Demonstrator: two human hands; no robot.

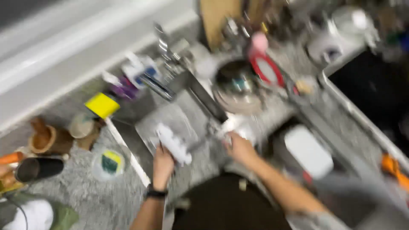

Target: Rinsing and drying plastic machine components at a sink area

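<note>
Left hand (163, 164) clamped on white tray (174, 143) | right hand (239, 147) grips blurred white item (228, 127) | tray looks light, stiff, wet — hold edge

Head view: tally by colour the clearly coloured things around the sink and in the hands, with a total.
Yellow: 1, the square yellow sponge left of the sink.
Red: 1, the red-rimmed round lid behind the steel bowl.
White: 2, the white ribbed object in the left hand; the white rectangular container beside the right hand.
Total: 4.
</note>
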